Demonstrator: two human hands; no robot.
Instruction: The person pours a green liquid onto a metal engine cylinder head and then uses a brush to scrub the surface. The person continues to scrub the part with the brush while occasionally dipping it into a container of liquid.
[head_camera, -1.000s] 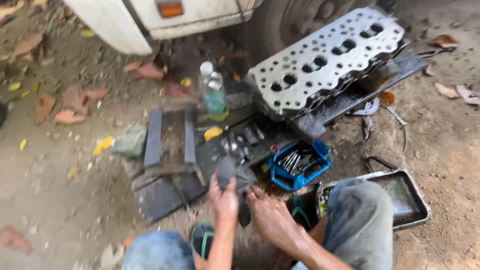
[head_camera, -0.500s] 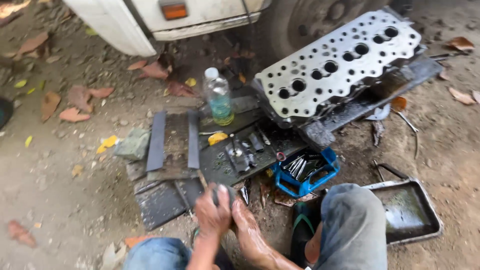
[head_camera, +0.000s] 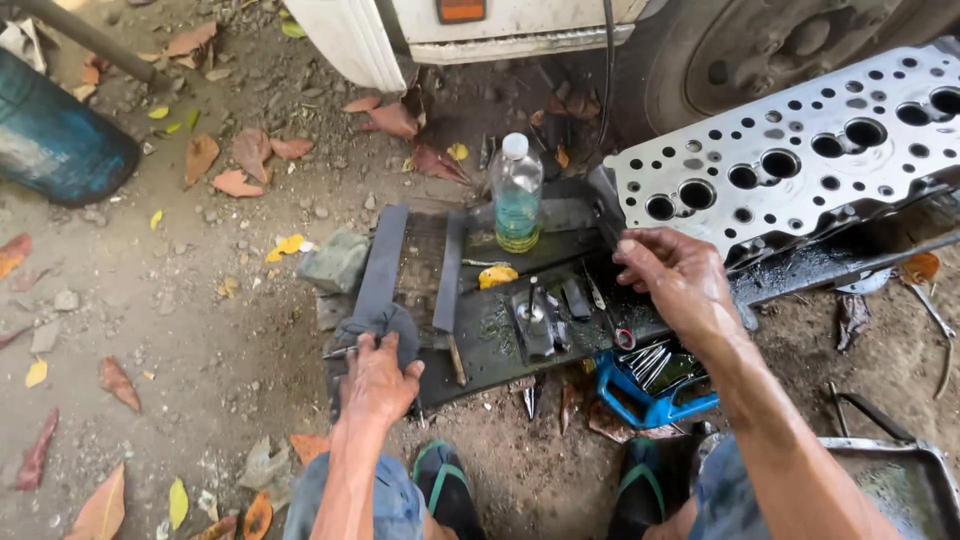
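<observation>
Left grip (head_camera: 378, 375) on dark rag (head_camera: 385, 325)

1. There is one view only, from a camera worn on the person's head, so no second view shares the scene.
2. It looks steeply down at dirt ground from above the person's knees, facing toward the vehicle's wheel (head_camera: 770, 50) at 1 o'clock.
3. It sits near: both forearms run in from the 6 o'clock edge, the left hand (head_camera: 375, 375) at 7 o'clock of centre, the right hand (head_camera: 675, 275) at 3 o'clock.
4. The cylinder head (head_camera: 800, 160) is cut off by the frame's edge at 2 o'clock.
</observation>
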